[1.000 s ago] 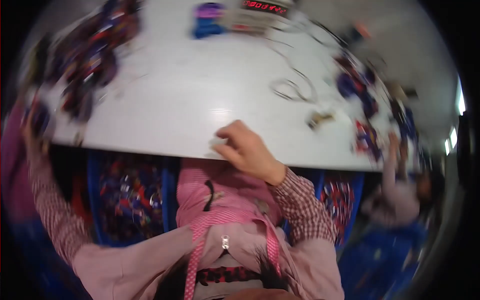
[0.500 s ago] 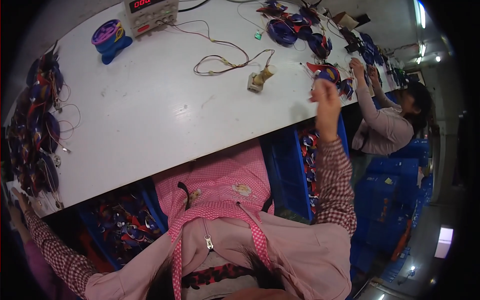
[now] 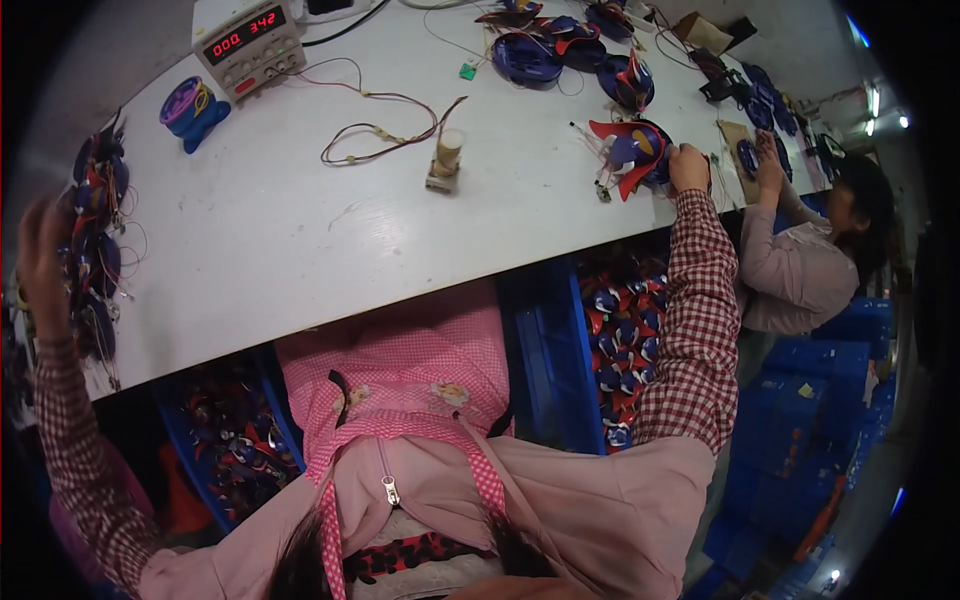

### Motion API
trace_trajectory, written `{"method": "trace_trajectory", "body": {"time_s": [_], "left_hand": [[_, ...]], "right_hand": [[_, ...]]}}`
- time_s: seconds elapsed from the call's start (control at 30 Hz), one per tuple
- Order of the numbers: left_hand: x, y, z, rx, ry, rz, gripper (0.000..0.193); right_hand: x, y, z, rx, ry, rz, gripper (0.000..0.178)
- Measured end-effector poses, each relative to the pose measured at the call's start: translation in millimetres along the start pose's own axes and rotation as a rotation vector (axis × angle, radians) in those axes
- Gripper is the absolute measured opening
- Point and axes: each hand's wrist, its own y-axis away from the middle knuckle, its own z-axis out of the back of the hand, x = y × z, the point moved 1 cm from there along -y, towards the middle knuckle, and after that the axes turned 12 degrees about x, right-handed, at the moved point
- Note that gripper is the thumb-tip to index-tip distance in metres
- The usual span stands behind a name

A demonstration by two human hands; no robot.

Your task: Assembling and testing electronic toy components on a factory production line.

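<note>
My right hand point(image 3: 690, 168) is at the right side of a blue and red plastic toy part point(image 3: 637, 150), its fingers closed on the part's edge. Red wing-like pieces and thin wires stick out from this part, which lies near the table's front edge. At the far left my left hand point(image 3: 42, 250) is raised beside a pile of similar wired parts point(image 3: 98, 250). Its fingers point up, somewhat blurred, and I see nothing in them. More blue toy parts point(image 3: 527, 60) lie at the back right.
A power supply point(image 3: 247, 45) with a lit red display stands at the back, by a blue tub point(image 3: 190, 112). Wire leads point(image 3: 385, 140) and a small cylinder-topped block point(image 3: 444, 165) lie mid-table. Blue crates point(image 3: 560, 350) of parts sit below. A co-worker point(image 3: 800, 250) works at right.
My right hand has come down and right onto the blue and red toy part. My left hand has risen from low by the pile's near end. The view has shifted slightly.
</note>
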Motion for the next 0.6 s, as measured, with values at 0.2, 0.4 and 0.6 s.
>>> {"method": "trace_trajectory", "body": {"time_s": [0.2,0.4,0.6], "left_hand": [[-348,-57,-205,0.569,0.516,-0.651,0.054],[-463,-109,-365,0.399,0.159,-0.707,0.105],[-469,-107,-387,0.857,0.205,-0.570,0.096]], "right_hand": [[-3,12,5,0.290,-0.491,0.021,0.033],[15,56,17,0.295,-1.150,0.107,0.022],[24,92,22,-0.037,-1.040,0.327,0.022]]}}
